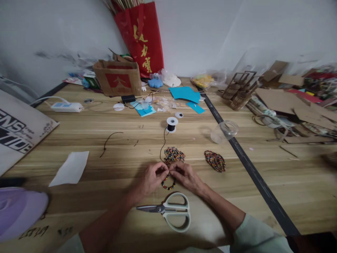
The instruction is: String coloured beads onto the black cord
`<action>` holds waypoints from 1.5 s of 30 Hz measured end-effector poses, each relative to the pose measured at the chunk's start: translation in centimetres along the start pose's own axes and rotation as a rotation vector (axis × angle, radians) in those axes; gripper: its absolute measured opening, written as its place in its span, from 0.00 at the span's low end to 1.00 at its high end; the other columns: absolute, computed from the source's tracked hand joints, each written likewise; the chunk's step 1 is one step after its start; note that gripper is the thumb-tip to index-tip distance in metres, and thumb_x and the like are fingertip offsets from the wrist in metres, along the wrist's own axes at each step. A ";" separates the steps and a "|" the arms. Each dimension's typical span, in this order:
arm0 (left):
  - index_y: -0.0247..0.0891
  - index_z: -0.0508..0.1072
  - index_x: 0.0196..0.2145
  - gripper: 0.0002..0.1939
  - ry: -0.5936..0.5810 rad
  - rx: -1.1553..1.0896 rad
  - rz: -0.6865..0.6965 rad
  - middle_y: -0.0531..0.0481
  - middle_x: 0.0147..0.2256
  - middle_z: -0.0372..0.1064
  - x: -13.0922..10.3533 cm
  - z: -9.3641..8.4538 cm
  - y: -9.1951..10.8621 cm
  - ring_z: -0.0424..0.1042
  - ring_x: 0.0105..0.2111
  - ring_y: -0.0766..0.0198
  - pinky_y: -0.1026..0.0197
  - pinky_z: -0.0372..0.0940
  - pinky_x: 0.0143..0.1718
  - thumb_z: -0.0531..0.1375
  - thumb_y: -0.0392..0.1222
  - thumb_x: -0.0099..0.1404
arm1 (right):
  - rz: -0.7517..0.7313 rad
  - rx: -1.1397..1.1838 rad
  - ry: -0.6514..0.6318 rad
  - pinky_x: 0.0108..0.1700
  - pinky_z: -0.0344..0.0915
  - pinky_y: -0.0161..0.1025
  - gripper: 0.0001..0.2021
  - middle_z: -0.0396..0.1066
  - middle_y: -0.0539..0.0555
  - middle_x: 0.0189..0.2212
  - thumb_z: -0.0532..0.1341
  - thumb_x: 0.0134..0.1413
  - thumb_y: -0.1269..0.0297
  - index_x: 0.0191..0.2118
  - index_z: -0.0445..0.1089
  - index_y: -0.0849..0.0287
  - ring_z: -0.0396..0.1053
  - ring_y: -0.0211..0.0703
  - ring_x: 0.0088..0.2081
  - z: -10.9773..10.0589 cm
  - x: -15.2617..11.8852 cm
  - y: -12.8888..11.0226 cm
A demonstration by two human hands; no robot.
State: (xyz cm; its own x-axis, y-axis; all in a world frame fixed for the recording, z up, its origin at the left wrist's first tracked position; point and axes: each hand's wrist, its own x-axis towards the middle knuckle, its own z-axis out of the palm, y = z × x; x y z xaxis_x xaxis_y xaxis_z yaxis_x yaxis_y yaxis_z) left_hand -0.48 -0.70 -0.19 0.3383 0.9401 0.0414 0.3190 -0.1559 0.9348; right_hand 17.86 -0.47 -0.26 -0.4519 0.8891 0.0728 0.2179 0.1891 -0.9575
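My left hand (153,178) and my right hand (187,175) meet at the fingertips, both pinching the black cord at the top of a small loop of coloured beads (168,187). The cord runs up to a white spool (172,124) wound with black cord. Just beyond my fingers lies a pile of loose multicoloured beads (174,154). To the right rests a bundle of strung beads (215,161). Scissors (176,212) with pale green handles lie below the loop, blades pointing left.
A cut black cord (105,144) and white paper (68,168) lie left. Clear round containers (228,129) stand right of the spool. Behind are a cardboard box (118,78), a red bag (144,40) and blue sheets (185,94). Cardboard pieces (279,100) crowd the right.
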 end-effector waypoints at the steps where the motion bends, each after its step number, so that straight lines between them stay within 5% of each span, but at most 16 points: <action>1: 0.36 0.69 0.27 0.05 -0.003 -0.015 -0.009 0.53 0.23 0.67 0.0 0.0 -0.1 0.66 0.24 0.67 0.66 0.61 0.27 0.56 0.38 0.58 | -0.008 -0.006 0.001 0.31 0.57 0.33 0.10 0.65 0.50 0.26 0.58 0.60 0.59 0.33 0.68 0.61 0.61 0.36 0.29 0.0 0.0 0.1; 13: 0.34 0.72 0.27 0.05 -0.074 -0.107 -0.055 0.50 0.26 0.71 0.7 -0.7 0.2 0.69 0.28 0.65 0.64 0.64 0.33 0.58 0.38 0.57 | 0.003 0.043 -0.062 0.29 0.53 0.33 0.17 0.59 0.47 0.24 0.55 0.61 0.51 0.32 0.65 0.61 0.55 0.35 0.27 -0.6 0.0 -0.2; 23: 0.36 0.70 0.28 0.02 0.102 0.076 0.096 0.52 0.25 0.70 0.0 0.1 -0.3 0.69 0.25 0.67 0.66 0.65 0.29 0.59 0.33 0.57 | 0.065 0.161 -0.090 0.27 0.50 0.32 0.22 0.56 0.46 0.23 0.58 0.57 0.43 0.31 0.64 0.61 0.52 0.34 0.26 -0.8 0.3 -0.8; 33: 0.36 0.73 0.29 0.04 0.119 0.224 0.306 0.48 0.28 0.74 -0.1 -0.1 0.2 0.72 0.30 0.64 0.63 0.66 0.34 0.59 0.32 0.61 | 0.058 0.174 -0.068 0.28 0.52 0.33 0.21 0.57 0.46 0.24 0.58 0.57 0.44 0.31 0.64 0.61 0.53 0.35 0.26 -0.7 0.3 -0.4; 45: 0.36 0.72 0.27 0.06 0.104 0.269 0.278 0.49 0.27 0.72 -0.1 -0.2 0.5 0.70 0.29 0.64 0.63 0.65 0.33 0.58 0.32 0.62 | 0.044 0.129 -0.062 0.28 0.52 0.32 0.20 0.58 0.47 0.24 0.58 0.58 0.46 0.31 0.65 0.61 0.54 0.35 0.26 -0.5 0.3 -0.3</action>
State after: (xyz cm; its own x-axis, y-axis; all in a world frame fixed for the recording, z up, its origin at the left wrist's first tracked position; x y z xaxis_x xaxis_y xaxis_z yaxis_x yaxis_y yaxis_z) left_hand -0.54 -0.84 0.34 0.3572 0.8746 0.3278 0.4530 -0.4691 0.7581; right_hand 18.05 -0.05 0.18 -0.4980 0.8670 0.0160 0.1278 0.0916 -0.9876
